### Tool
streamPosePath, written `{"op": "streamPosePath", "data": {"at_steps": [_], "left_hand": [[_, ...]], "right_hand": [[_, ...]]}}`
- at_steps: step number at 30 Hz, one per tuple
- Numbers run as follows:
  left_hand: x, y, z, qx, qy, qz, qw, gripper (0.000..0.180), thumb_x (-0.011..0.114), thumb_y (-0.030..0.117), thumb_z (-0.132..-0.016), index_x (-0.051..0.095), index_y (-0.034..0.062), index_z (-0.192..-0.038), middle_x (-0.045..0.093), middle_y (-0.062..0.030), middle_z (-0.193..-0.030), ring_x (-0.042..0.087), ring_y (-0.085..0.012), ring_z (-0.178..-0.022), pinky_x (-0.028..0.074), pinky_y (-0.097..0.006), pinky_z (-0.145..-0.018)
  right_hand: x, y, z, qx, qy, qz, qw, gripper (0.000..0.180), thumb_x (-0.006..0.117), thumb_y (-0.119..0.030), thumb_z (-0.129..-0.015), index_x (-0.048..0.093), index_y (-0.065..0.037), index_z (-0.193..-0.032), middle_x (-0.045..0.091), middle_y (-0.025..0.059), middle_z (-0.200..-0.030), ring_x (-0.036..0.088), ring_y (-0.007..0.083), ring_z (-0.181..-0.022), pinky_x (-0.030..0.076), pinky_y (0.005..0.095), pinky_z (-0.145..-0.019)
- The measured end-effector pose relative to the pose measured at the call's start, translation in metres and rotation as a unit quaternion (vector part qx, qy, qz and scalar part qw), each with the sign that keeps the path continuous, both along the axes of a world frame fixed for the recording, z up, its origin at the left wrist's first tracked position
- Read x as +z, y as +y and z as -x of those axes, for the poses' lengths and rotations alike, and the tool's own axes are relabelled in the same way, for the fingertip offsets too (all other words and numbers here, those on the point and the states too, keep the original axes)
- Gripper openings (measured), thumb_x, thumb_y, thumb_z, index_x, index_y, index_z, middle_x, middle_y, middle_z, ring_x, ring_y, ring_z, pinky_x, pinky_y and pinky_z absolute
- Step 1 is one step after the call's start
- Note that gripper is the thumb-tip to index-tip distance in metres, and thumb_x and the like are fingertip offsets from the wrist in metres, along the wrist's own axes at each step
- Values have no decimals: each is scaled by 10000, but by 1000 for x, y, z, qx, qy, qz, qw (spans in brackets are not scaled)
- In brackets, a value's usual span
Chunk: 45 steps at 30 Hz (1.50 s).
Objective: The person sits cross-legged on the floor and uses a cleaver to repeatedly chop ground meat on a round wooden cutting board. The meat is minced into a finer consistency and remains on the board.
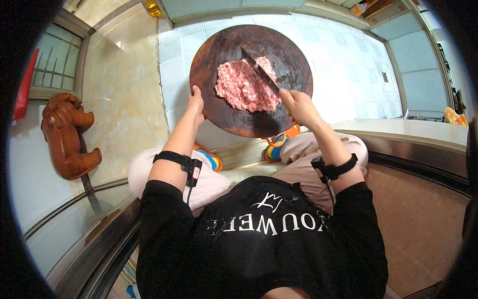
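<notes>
You're gripping the knife [267, 77] with your right hand [300, 107], left hand [197, 103], closure unclear, bracing the round board [211, 57], and should be working evenly across the minced meat [240, 87] left of the knife grip.

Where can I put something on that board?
Bare wood shows on the chopping board between the minced meat and far rim, and between meat and near rim. It's crowded mid-board, under the knife and right hand.
</notes>
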State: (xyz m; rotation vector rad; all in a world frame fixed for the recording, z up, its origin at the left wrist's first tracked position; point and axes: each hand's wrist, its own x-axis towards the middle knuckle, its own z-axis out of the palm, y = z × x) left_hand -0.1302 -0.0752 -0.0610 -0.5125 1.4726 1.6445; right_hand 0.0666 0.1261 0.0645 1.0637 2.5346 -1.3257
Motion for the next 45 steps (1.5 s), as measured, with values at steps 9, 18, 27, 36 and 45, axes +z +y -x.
{"op": "streamPosePath", "data": {"at_steps": [9,18,27,36,45], "left_hand": [[0,2,-2,14,3,27,1000,634,235,540,-905,221,83,-1345,341,-118,-1359,392,-321,-1205,360,-569,-911],[1,-1,0,-7,-4,-6,1000,628,237,530,-910,250,69,-1338,362,-122,-1348,398,-318,-1201,373,-558,-907],[-1,0,-2,7,-4,16,1000,635,260,525,-909,220,70,-1350,347,-121,-1356,398,-315,-1201,373,-544,-919],[-6,-2,-1,-15,7,11,1000,646,230,545,-904,211,84,-1356,329,-118,-1371,376,-324,-1217,352,-557,-928],[-9,-6,2,-35,13,2,999,676,252,563,-892,112,108,-1372,289,-121,-1381,351,-319,-1232,352,-543,-927]], "right_hand": [[-4,0,4,5,-3,0,1000,493,422,-419,-898,530,34,-735,530,116,-545,555,198,-459,447,318,-473],[-4,-3,3,16,-6,-7,1000,467,389,-422,-915,525,-3,-758,472,38,-523,481,131,-411,400,277,-402],[-10,-3,4,11,23,37,999,456,403,-420,-914,500,-13,-733,480,33,-536,482,119,-429,402,266,-406],[-2,8,0,-23,44,53,997,485,411,-439,-901,543,6,-760,493,61,-522,500,160,-420,405,302,-424],[2,8,5,-48,30,63,996,472,374,-441,-913,519,-21,-755,444,22,-501,449,111,-388,354,252,-368]]}}
